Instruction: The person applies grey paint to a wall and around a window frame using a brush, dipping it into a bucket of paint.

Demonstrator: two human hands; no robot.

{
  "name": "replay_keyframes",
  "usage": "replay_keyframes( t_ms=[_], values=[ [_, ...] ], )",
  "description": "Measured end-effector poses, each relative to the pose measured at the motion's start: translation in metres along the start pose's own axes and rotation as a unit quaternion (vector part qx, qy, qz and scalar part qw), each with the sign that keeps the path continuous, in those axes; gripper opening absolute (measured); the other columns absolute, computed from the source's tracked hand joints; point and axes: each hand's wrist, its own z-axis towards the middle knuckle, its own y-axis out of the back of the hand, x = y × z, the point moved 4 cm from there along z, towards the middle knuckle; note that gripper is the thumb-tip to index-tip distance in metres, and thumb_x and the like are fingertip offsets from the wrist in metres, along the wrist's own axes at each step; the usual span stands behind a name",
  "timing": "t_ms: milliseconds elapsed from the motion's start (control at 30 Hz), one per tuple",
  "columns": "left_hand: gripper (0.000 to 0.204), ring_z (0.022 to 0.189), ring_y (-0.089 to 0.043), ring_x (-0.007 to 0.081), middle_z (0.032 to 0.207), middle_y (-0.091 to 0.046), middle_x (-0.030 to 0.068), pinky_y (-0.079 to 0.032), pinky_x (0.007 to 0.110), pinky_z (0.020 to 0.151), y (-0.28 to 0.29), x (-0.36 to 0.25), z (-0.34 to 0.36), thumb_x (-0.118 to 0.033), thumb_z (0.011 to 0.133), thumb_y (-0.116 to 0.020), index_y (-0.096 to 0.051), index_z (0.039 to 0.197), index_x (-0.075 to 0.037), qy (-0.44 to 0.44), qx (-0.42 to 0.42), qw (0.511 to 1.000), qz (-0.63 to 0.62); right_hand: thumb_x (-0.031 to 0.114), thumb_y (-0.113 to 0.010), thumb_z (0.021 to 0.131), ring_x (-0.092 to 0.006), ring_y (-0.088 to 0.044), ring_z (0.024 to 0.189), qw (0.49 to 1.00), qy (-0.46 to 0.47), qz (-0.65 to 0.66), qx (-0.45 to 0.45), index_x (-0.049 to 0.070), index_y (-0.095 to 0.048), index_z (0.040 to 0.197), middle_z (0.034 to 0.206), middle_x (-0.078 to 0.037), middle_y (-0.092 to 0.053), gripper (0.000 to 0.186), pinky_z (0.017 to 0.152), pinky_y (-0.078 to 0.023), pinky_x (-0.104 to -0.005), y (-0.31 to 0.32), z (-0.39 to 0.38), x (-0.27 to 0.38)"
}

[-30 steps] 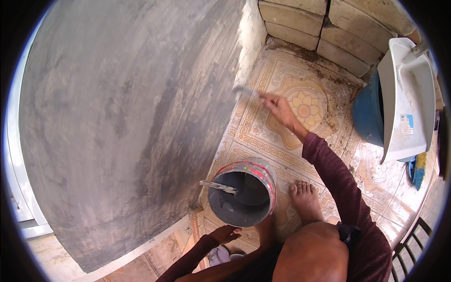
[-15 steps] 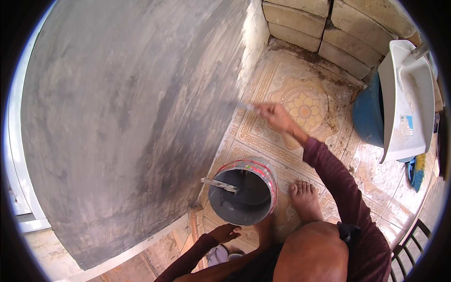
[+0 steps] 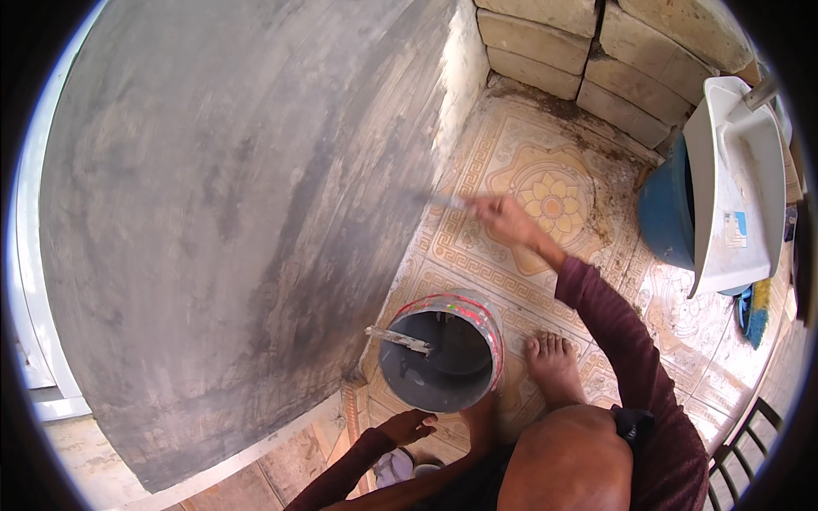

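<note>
My right hand (image 3: 503, 217) is closed round the pale handle of a paintbrush (image 3: 447, 201), which is smeared by motion. Its dark end meets the lower edge of a wall (image 3: 213, 213) coated in streaky grey. By the wall's foot stands a bucket (image 3: 492, 319) with a red-marked rim and dark grey liquid inside. A coated stick (image 3: 399, 340) leans out over the bucket's left side. Just below the bucket, my left hand (image 3: 409, 427) hangs with its fingers loosely stretched, apparently holding nothing; whether it touches the bucket I cannot tell.
Patterned floor tiles (image 3: 477, 255) lie under my bare foot (image 3: 554, 366). Stacked blocks (image 3: 537, 43) line the back. On the right are a blue tub (image 3: 665, 204), a white plastic basin-like piece (image 3: 741, 187) and a blue-yellow brush (image 3: 754, 315). A dark metal rack (image 3: 750, 443) stands lower right.
My right hand and the paintbrush have moved slightly down along the wall's edge. My left hand and the bucket stay nearly where they were.
</note>
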Motion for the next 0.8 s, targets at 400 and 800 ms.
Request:
replay_keyframes(
  t_ms=[400,800],
  values=[
    [0.044,0.110,-0.062,0.0343,0.121,-0.063,0.0207,-0.048,0.040,0.095,0.004,-0.012,0.002,-0.036,0.096,-0.059,-0.058,0.125,-0.002,-0.044,-0.012,0.999,0.030,0.018,-0.056,0.097,-0.0208,-0.064,0.088,0.992,0.057,-0.110,0.022,0.004,-0.057,0.134,0.107,-0.017,-0.069,0.039,0.080,-0.050,-0.0364,0.003,-0.037,0.053],
    [0.038,0.109,-0.062,0.0338,0.118,-0.063,0.0198,-0.048,0.041,0.095,0.024,-0.034,0.002,-0.029,0.091,-0.063,-0.062,0.119,-0.004,-0.028,-0.033,0.996,0.075,0.009,-0.066,0.075,-0.0204,-0.062,0.073,0.848,0.259,-0.443,0.131,0.005,-0.065,0.088,0.076,-0.006,-0.057,0.013,0.060,-0.050,-0.0366,-0.004,-0.117,0.298]
  ],
)
